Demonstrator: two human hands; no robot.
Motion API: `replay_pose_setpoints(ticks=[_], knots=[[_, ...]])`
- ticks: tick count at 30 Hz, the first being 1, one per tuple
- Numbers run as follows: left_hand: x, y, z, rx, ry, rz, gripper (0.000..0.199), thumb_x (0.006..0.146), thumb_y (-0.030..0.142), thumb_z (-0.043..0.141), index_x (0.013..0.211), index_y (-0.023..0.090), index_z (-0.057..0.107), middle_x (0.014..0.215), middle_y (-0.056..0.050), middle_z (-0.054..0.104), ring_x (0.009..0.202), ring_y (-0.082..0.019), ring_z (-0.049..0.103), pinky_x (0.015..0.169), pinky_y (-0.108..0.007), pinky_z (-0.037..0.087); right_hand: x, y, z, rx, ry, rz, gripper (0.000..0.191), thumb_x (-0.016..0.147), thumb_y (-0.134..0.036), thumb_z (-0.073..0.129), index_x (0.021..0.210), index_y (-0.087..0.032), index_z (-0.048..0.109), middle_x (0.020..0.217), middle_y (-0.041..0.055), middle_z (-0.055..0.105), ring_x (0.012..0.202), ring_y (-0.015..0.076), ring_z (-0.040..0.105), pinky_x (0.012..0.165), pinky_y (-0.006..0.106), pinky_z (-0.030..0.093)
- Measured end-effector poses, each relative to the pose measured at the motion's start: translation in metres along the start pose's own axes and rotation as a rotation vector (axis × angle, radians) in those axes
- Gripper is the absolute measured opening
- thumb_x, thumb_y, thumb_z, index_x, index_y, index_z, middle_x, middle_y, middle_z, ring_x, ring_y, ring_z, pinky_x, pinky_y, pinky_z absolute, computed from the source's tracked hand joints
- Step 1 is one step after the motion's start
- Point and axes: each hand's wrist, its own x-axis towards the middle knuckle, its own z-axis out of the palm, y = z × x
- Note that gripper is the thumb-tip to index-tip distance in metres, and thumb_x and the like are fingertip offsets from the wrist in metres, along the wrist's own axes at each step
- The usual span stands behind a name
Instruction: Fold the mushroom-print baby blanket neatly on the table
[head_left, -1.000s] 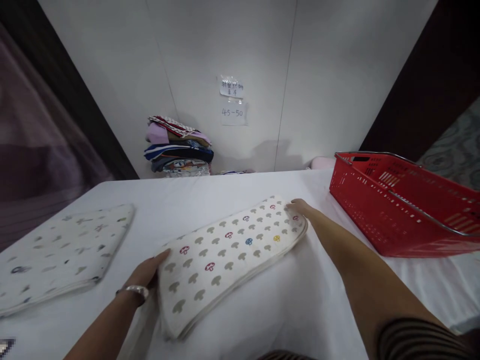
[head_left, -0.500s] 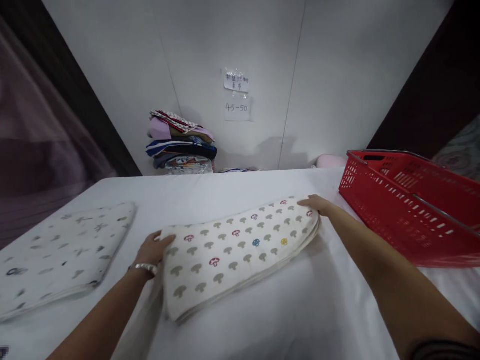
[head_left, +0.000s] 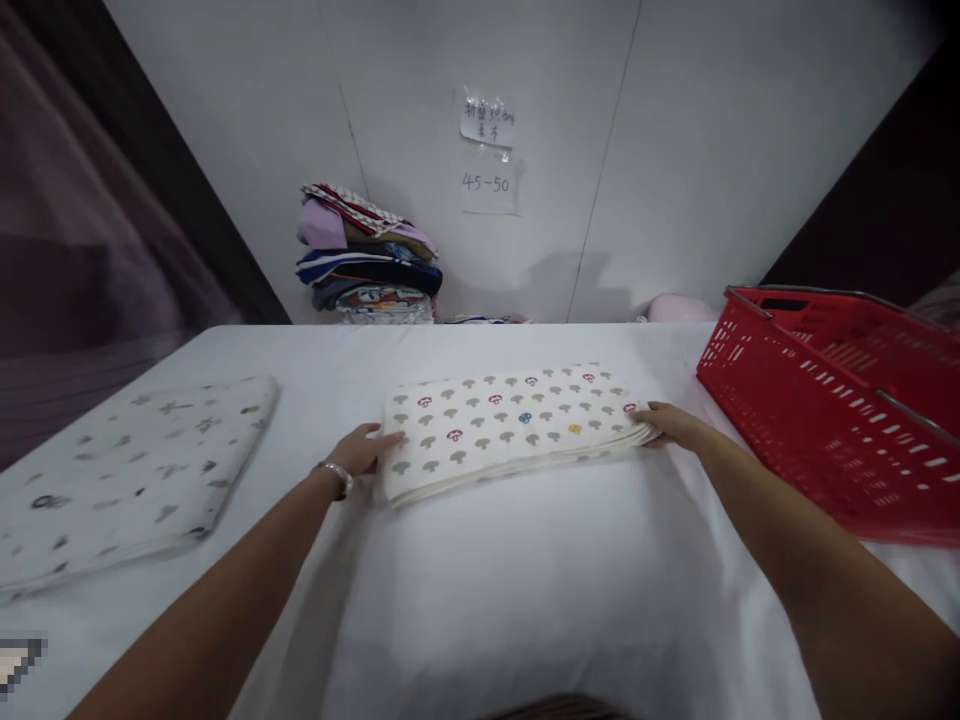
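A white cloth with a mushroom print [head_left: 510,425] lies folded in a long strip across the middle of the white table. At its left end my left hand [head_left: 364,450], with a bracelet at the wrist, grips the edge between thumb and fingers. My right hand [head_left: 667,424] pinches the layered right end. The cloth's front edge shows several stacked layers. To the left, a second folded white cloth with a dark scattered print [head_left: 142,470] lies flat, touched by neither hand.
A red plastic basket [head_left: 817,420] stands at the right of the white table [head_left: 525,590]. Beyond the far edge are a stack of folded clothes [head_left: 371,262] and a pink object [head_left: 681,308]. Paper signs [head_left: 489,184] hang on the wall. A sheer curtain [head_left: 82,240] hangs at left.
The mushroom-print cloth has moved away from me toward the far edge and now lies straighter and flatter. Both hands moved with it, still at its two ends. The view has shifted slightly.
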Motion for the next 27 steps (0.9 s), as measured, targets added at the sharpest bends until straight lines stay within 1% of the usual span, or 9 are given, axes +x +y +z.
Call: replay_pose_setpoints(ticks=[5,9,11,13,16,18,20,23,27], knots=[[-0.037,-0.013,-0.005,0.083,0.046,0.112,0.074,0.064,0.033,0.073,0.130,0.013,0.045,0.104,-0.013,0.068,0.078,-0.019,0.065,0.063,-0.025,0.051,-0.048,0.026,-0.004,0.005,-0.027,-0.040,0.035,0.068,-0.031,0.071,0.096,-0.016,0.057,0.079,0.0079,0.065,0.062,0.0155,0.059,0.048,0.023,0.047],[-0.054,-0.035,-0.015,0.070,0.033,0.093,0.076,0.056,0.037,0.078,0.123,0.011,0.052,0.105,-0.013,0.068,0.084,-0.021,0.065,0.069,-0.026,0.050,-0.089,0.063,-0.013,-0.104,-0.060,-0.033,0.051,0.064,-0.041,0.073,0.106,-0.016,0.058,0.086,0.0137,0.067,0.062,0.0191,0.061,0.047,0.027,0.047],[-0.063,-0.045,-0.015,0.063,0.056,0.090,0.072,0.053,0.040,0.080,0.115,0.013,0.057,0.106,-0.012,0.068,0.089,-0.023,0.064,0.072,-0.027,0.050,-0.102,0.080,-0.016,-0.204,0.028,-0.028,0.060,0.064,-0.046,0.072,0.112,-0.014,0.057,0.092,0.0173,0.066,0.066,0.0227,0.063,0.052,0.032,0.051],[-0.073,-0.052,-0.013,-0.040,0.064,0.070,0.062,0.056,0.043,0.078,0.109,0.016,0.060,0.103,-0.010,0.069,0.090,-0.023,0.064,0.071,-0.027,0.050,-0.109,0.089,-0.016,-0.389,0.158,-0.111,0.065,0.066,-0.051,0.068,0.117,-0.012,0.056,0.096,0.0198,0.065,0.073,0.0271,0.064,0.059,0.038,0.052],[-0.089,-0.059,-0.010,-0.249,0.031,0.014,0.048,0.068,0.049,0.069,0.100,0.016,0.059,0.088,-0.009,0.070,0.081,-0.021,0.065,0.066,-0.028,0.051,-0.117,0.088,-0.003,-0.710,0.394,-0.457,0.065,0.071,-0.053,0.059,0.120,-0.011,0.055,0.106,0.0204,0.063,0.090,0.0330,0.061,0.074,0.046,0.050],[-0.098,-0.065,-0.008,-0.335,0.014,0.004,0.042,0.074,0.049,0.063,0.097,0.015,0.058,0.081,-0.008,0.069,0.074,-0.020,0.065,0.063,-0.028,0.051,-0.127,0.080,0.021,-0.754,0.429,-0.704,0.057,0.077,-0.051,0.053,0.120,-0.014,0.055,0.111,0.0169,0.062,0.096,0.0309,0.060,0.078,0.044,0.049],[-0.105,-0.074,-0.007,-0.388,0.028,0.007,0.034,0.077,0.045,0.060,0.095,0.016,0.057,0.077,-0.007,0.068,0.071,-0.018,0.065,0.063,-0.028,0.052,-0.141,0.071,0.060,-0.665,0.281,-0.859,0.047,0.083,-0.048,0.046,0.116,-0.018,0.058,0.107,0.0115,0.065,0.090,0.0252,0.062,0.076,0.039,0.051],[-0.110,-0.088,-0.003,-0.448,0.076,0.042,0.022,0.078,0.033,0.061,0.092,0.018,0.057,0.075,-0.005,0.066,0.071,-0.017,0.065,0.065,-0.028,0.053,-0.169,0.057,0.142,-0.601,-0.021,-1.097,0.033,0.086,-0.043,0.046,0.106,-0.022,0.062,0.106,0.0076,0.066,0.097,0.0232,0.061,0.084,0.039,0.050],[-0.114,-0.102,0.008,-0.467,0.212,0.139,0.024,0.075,0.022,0.061,0.098,0.016,0.058,0.087,-0.006,0.066,0.076,-0.014,0.064,0.068,-0.026,0.053,-0.200,0.033,0.253,-0.613,-0.257,-1.416,0.027,0.088,-0.032,0.047,0.110,-0.024,0.061,0.111,0.0074,0.063,0.107,0.0235,0.055,0.093,0.042,0.044]])
